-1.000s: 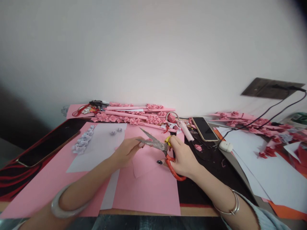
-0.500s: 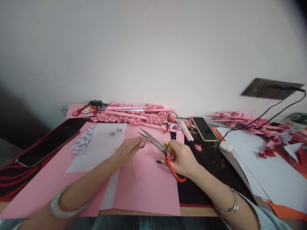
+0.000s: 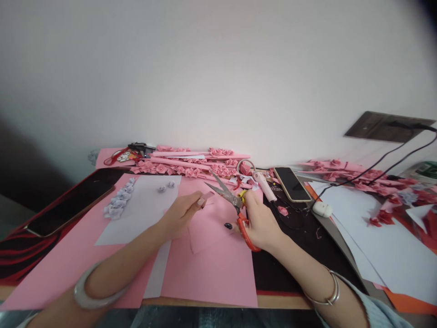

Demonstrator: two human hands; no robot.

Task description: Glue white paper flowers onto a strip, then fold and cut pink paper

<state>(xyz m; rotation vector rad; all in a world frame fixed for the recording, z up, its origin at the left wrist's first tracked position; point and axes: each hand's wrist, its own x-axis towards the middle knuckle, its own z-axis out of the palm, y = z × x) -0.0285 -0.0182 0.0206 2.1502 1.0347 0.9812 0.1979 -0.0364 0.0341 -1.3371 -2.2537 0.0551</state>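
Observation:
Between thumb and fingers, my left hand (image 3: 182, 212) pinches a small piece of pink paper (image 3: 207, 196). My right hand (image 3: 261, 223) grips a pair of scissors (image 3: 228, 196) with red and yellow handles. Their blades are spread and point up and left, close to the paper piece but apart from it. Below both hands lies a small pink paper square (image 3: 206, 234) on a large pink sheet (image 3: 208, 278). Left of my left hand, a white sheet (image 3: 136, 218) bears small pale paper flowers (image 3: 119, 200).
Pink paper flowers and rolled stems (image 3: 191, 166) line the wall. A phone (image 3: 292, 184), a white earbud case (image 3: 322, 209) and a pink-white handheld device (image 3: 265, 186) lie right of centre. Another phone (image 3: 70, 207) lies left. White sheets (image 3: 375, 241) and black cables (image 3: 368, 168) are at right.
The scissor blades have spread wider and drawn back from the paper piece, tipping more upright. My left hand stays nearly in place, and the pinched paper now shows above its fingertips.

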